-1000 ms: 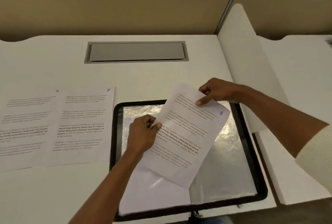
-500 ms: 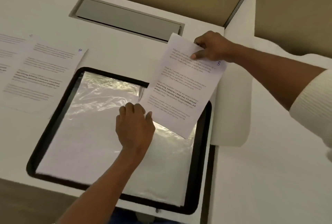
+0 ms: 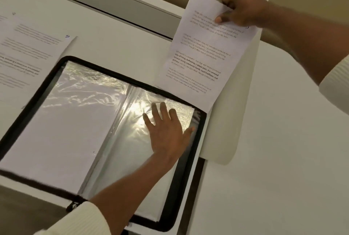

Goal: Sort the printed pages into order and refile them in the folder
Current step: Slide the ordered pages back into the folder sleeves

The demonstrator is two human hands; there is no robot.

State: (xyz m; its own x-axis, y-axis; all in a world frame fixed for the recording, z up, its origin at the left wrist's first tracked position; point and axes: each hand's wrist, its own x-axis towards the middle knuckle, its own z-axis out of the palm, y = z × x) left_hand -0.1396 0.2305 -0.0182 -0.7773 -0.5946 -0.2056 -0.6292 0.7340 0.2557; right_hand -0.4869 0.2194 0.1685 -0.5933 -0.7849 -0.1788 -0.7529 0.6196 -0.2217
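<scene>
Left hand point(image 3: 166, 127), fingers spread flat, pressing a clear sleeve point(image 3: 132, 140) of the open folder point(image 3: 198, 144), probably to steady it; right hand point(image 3: 243, 8) pinching a printed page point(image 3: 205, 55) by its top, above the folder's far corner.

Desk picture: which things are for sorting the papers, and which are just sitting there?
For the job:
- printed page, pinched by the right hand
- folder, its plastic sleeve pressed by the flat left hand
- loose pages laid out at left

Just there:
- grey cable hatch
- white divider panel
</scene>
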